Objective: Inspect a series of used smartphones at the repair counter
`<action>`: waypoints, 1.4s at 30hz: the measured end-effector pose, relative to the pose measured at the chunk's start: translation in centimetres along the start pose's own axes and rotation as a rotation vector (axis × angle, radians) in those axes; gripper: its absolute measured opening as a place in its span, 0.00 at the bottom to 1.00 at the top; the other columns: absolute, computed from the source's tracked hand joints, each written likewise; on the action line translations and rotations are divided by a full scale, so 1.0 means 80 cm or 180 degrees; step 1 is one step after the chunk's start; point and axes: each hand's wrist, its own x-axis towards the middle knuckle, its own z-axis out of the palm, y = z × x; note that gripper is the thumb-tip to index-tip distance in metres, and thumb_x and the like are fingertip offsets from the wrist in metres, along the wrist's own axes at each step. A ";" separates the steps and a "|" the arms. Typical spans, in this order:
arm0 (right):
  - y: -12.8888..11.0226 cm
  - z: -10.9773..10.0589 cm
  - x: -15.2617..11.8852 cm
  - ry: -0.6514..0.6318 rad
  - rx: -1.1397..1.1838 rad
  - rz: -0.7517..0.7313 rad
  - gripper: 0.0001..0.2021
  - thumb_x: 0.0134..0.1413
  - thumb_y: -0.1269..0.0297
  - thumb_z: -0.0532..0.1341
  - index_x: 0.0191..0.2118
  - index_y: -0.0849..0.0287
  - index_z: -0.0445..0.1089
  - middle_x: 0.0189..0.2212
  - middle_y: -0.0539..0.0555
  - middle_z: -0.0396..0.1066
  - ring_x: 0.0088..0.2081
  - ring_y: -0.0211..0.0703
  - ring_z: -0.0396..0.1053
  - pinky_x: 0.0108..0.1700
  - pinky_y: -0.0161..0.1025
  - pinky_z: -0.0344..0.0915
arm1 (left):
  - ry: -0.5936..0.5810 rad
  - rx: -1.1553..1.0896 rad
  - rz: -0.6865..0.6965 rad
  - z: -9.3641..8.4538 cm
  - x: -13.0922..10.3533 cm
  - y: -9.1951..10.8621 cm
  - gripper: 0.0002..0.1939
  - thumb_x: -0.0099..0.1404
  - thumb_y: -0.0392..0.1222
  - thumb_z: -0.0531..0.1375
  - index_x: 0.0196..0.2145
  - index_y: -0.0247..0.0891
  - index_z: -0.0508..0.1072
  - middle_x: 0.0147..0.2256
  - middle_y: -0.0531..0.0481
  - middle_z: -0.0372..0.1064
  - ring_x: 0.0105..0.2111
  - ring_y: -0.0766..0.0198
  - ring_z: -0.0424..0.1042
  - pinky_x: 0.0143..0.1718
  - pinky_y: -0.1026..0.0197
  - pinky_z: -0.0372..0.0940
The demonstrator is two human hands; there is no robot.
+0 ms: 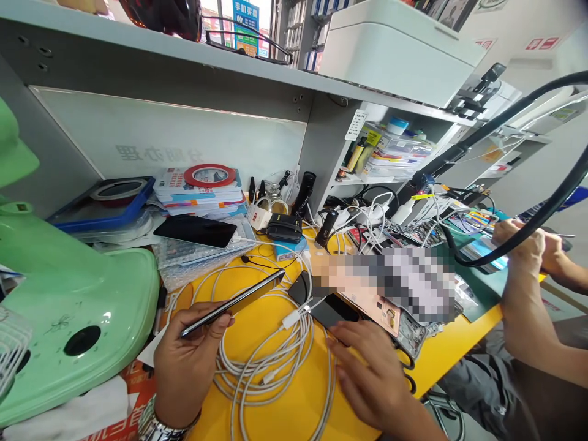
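My left hand (190, 355) is closed around a dark smartphone (234, 303), which is tilted so that its thin edge faces me. To its right, my right hand (367, 373) hovers low over the table, fingers loosely apart and nothing seen in them. Its fingertips are close to a strand of white cable; I cannot tell whether they touch it. Between my hands lies a coiled white cable (271, 361) with a pale connector (294, 316) on top. A black phone (333, 309) lies just beyond my right fingertips.
A green fan base (92, 318) stands at left on the yellow table (441, 355). Another black phone (197, 230) rests on bubble-wrapped items. Opened device parts (408, 334) lie at right. A co-worker's hands (523, 245) work beyond a thick black tube (546, 214). A shelf (257, 76) overhangs the back.
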 end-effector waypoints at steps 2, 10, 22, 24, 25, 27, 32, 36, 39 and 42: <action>0.031 -0.027 -0.013 0.0495 -0.0358 0.0423 0.17 0.54 0.74 0.57 0.50 0.60 0.69 0.44 0.62 0.72 0.48 0.56 0.70 0.47 0.53 0.67 | 0.0037 0.0020 -0.0048 0.000 0.001 0.002 0.10 0.54 0.41 0.69 0.31 0.40 0.72 0.33 0.53 0.75 0.28 0.64 0.78 0.32 0.66 0.75; 0.153 -0.078 -0.077 0.0138 -0.2162 0.1739 0.21 0.62 0.51 0.52 0.47 0.63 0.74 0.48 0.67 0.70 0.47 0.64 0.69 0.45 0.57 0.67 | 0.0104 0.0091 -0.0120 0.001 0.005 0.007 0.10 0.52 0.42 0.69 0.31 0.40 0.72 0.31 0.52 0.77 0.27 0.62 0.78 0.30 0.65 0.76; 0.151 -0.083 -0.080 0.0199 -0.2209 0.1910 0.22 0.62 0.52 0.50 0.44 0.61 0.74 0.50 0.64 0.70 0.51 0.63 0.67 0.53 0.57 0.64 | 0.0035 0.0178 -0.0206 0.000 0.005 -0.001 0.12 0.52 0.43 0.69 0.33 0.39 0.72 0.32 0.52 0.76 0.30 0.63 0.78 0.33 0.65 0.75; 0.152 -0.088 -0.081 0.0229 -0.2209 0.1905 0.21 0.62 0.54 0.50 0.44 0.62 0.74 0.49 0.65 0.71 0.50 0.64 0.68 0.52 0.59 0.65 | 0.0017 0.0150 -0.0152 0.000 0.005 -0.001 0.11 0.53 0.43 0.68 0.32 0.39 0.72 0.32 0.52 0.76 0.29 0.64 0.78 0.33 0.66 0.75; 0.153 -0.090 -0.082 0.0229 -0.2209 0.1901 0.21 0.61 0.55 0.50 0.44 0.63 0.74 0.48 0.66 0.71 0.50 0.65 0.68 0.51 0.59 0.65 | 0.0018 0.0151 -0.0136 0.000 0.005 -0.002 0.11 0.53 0.43 0.68 0.32 0.39 0.72 0.32 0.53 0.76 0.29 0.64 0.78 0.33 0.66 0.75; 0.153 -0.093 -0.082 0.0262 -0.2191 0.1867 0.19 0.60 0.57 0.50 0.43 0.63 0.74 0.48 0.66 0.72 0.48 0.65 0.69 0.50 0.60 0.65 | 0.0025 0.0149 -0.0155 -0.001 0.004 -0.003 0.11 0.53 0.43 0.68 0.32 0.40 0.71 0.32 0.53 0.76 0.30 0.64 0.78 0.34 0.66 0.75; 0.141 -0.089 -0.070 0.0524 -0.1868 0.1661 0.14 0.58 0.63 0.53 0.42 0.61 0.73 0.45 0.64 0.73 0.47 0.61 0.70 0.49 0.56 0.66 | 0.0045 0.0109 -0.0460 -0.004 0.002 -0.004 0.14 0.52 0.46 0.69 0.33 0.39 0.71 0.33 0.51 0.76 0.29 0.62 0.78 0.33 0.64 0.75; 0.125 -0.079 -0.055 0.0599 -0.1545 0.1456 0.10 0.57 0.66 0.56 0.41 0.60 0.73 0.44 0.62 0.73 0.46 0.57 0.71 0.48 0.53 0.66 | 0.0078 0.0187 -0.0623 -0.004 0.003 -0.002 0.17 0.51 0.50 0.69 0.33 0.39 0.71 0.29 0.52 0.76 0.25 0.61 0.78 0.29 0.63 0.75; 0.111 -0.071 -0.045 0.0717 -0.1456 0.1440 0.09 0.58 0.67 0.56 0.40 0.59 0.72 0.43 0.61 0.73 0.46 0.56 0.70 0.48 0.52 0.65 | 0.0032 0.0185 -0.0719 -0.002 0.005 0.003 0.19 0.50 0.53 0.69 0.34 0.38 0.70 0.26 0.52 0.75 0.22 0.60 0.76 0.26 0.62 0.73; 0.086 -0.056 -0.036 0.0862 -0.1218 0.1425 0.08 0.59 0.68 0.56 0.40 0.59 0.72 0.42 0.61 0.73 0.43 0.54 0.71 0.45 0.50 0.66 | -0.0027 0.0034 -0.0859 0.000 0.006 0.009 0.20 0.50 0.55 0.69 0.33 0.38 0.70 0.26 0.51 0.75 0.22 0.60 0.76 0.24 0.61 0.73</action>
